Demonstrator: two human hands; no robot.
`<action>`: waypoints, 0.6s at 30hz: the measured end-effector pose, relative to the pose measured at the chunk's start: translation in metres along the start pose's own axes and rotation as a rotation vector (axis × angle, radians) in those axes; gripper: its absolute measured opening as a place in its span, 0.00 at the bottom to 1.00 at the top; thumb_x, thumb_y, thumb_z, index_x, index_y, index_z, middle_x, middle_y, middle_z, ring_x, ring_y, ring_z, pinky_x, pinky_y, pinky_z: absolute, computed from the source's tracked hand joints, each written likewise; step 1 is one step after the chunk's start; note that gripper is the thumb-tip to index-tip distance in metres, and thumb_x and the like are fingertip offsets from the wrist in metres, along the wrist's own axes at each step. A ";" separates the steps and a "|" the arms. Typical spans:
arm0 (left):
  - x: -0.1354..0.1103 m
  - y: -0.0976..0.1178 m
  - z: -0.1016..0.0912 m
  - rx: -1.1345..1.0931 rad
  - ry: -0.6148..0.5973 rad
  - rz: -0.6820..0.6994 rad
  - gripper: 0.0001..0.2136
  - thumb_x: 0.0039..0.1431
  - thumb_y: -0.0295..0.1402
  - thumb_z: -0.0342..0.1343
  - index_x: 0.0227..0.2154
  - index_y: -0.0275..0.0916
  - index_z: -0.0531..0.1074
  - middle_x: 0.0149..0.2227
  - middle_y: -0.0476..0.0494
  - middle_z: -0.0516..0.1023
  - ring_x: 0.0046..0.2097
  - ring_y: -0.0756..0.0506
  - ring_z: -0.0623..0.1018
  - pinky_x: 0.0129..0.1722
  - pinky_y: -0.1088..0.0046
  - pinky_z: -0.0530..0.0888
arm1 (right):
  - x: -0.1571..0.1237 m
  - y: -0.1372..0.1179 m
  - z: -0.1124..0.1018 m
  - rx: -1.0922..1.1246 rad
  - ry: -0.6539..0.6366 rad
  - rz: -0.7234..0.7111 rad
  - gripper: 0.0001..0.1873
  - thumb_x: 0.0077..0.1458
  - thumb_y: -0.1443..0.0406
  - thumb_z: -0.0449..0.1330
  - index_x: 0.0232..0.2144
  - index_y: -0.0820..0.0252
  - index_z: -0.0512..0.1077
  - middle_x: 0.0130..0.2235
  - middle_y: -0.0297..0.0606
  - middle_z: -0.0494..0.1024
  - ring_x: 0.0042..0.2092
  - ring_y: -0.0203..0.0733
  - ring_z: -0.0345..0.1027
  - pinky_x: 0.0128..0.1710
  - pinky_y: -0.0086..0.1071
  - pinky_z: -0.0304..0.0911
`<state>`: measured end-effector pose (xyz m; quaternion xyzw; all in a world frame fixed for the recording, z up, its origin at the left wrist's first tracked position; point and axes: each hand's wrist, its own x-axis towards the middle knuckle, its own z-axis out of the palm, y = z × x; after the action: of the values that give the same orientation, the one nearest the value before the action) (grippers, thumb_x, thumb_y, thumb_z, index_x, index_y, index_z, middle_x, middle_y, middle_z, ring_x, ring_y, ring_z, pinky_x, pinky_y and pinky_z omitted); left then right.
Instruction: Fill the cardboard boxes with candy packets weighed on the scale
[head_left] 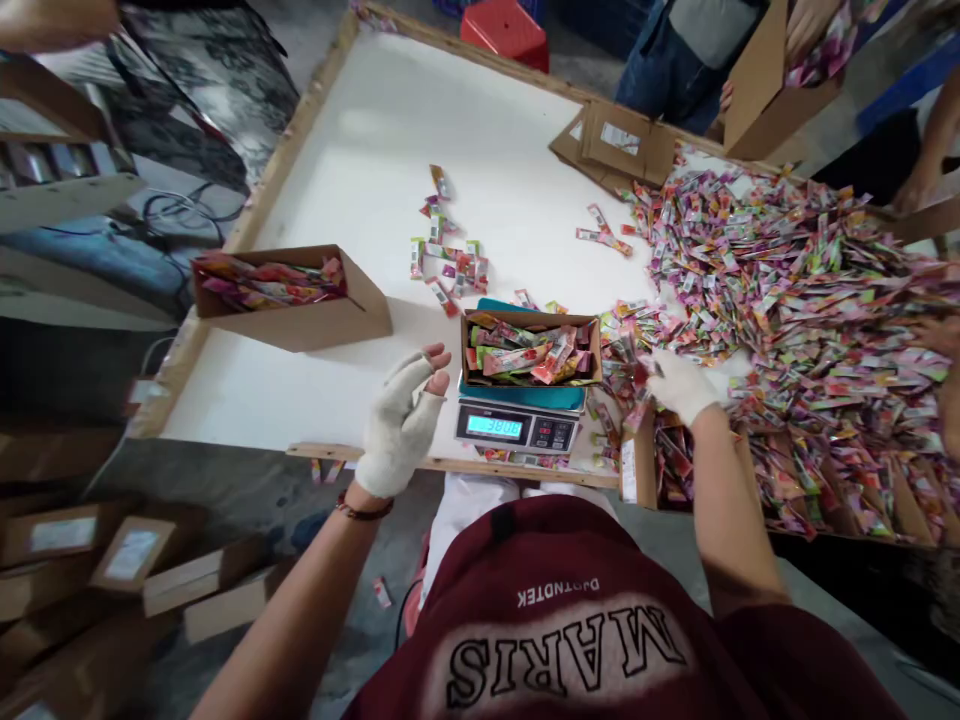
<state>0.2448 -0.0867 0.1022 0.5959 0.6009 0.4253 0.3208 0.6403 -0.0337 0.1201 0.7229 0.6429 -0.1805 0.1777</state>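
Looks like weighing's being done: the box (pixel 597 350) of packets (pixel 525 358) is set on the lit scale (pixel 527 428). Nothing's held in the left hand (pixel 405 415), loosely spread beside it. Packets right of the box are reached by the right hand (pixel 679 385); whether one's gripped can't be told. Probably a readout check's called for next, with packets added or pulled.

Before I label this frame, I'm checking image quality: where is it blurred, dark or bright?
Head view: the right hand looks slightly smeared; lower-left boxes look dim and soft. Head view: the scale display glows; the table looks pale and bright.
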 end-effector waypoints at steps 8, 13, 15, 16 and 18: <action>0.028 0.027 0.016 0.029 -0.028 0.169 0.18 0.70 0.42 0.51 0.52 0.37 0.78 0.57 0.35 0.78 0.61 0.40 0.76 0.64 0.58 0.73 | -0.014 -0.107 -0.104 -0.154 0.135 -0.686 0.21 0.57 0.74 0.53 0.51 0.58 0.75 0.51 0.42 0.81 0.48 0.46 0.74 0.46 0.36 0.66; 0.027 0.028 0.013 0.106 -0.009 0.228 0.16 0.69 0.40 0.53 0.51 0.37 0.77 0.59 0.35 0.77 0.62 0.39 0.76 0.64 0.57 0.74 | 0.011 -0.152 -0.086 -0.181 0.016 -0.755 0.35 0.57 0.72 0.61 0.66 0.59 0.65 0.61 0.49 0.75 0.53 0.51 0.74 0.51 0.40 0.70; 0.021 0.020 0.005 0.138 0.014 0.216 0.15 0.69 0.39 0.53 0.51 0.37 0.77 0.60 0.35 0.76 0.62 0.38 0.76 0.64 0.55 0.74 | 0.012 -0.127 -0.084 0.043 0.105 -0.815 0.31 0.61 0.68 0.60 0.66 0.60 0.65 0.61 0.47 0.74 0.56 0.49 0.73 0.55 0.40 0.69; 0.018 0.015 0.000 0.152 0.026 0.198 0.15 0.69 0.39 0.53 0.51 0.38 0.76 0.60 0.35 0.76 0.62 0.38 0.76 0.65 0.54 0.73 | 0.012 -0.109 -0.084 0.165 0.160 -0.815 0.28 0.63 0.67 0.59 0.65 0.60 0.67 0.60 0.46 0.75 0.56 0.47 0.73 0.57 0.40 0.68; 0.010 0.005 -0.009 0.173 0.048 0.142 0.15 0.69 0.39 0.53 0.52 0.38 0.76 0.60 0.35 0.76 0.62 0.38 0.76 0.65 0.53 0.73 | 0.014 -0.072 -0.078 0.278 0.220 -0.650 0.22 0.67 0.65 0.55 0.62 0.60 0.69 0.57 0.44 0.78 0.55 0.46 0.73 0.58 0.39 0.67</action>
<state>0.2380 -0.0785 0.1122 0.6523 0.5991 0.4074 0.2227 0.5724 0.0245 0.1799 0.5133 0.8235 -0.2342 -0.0589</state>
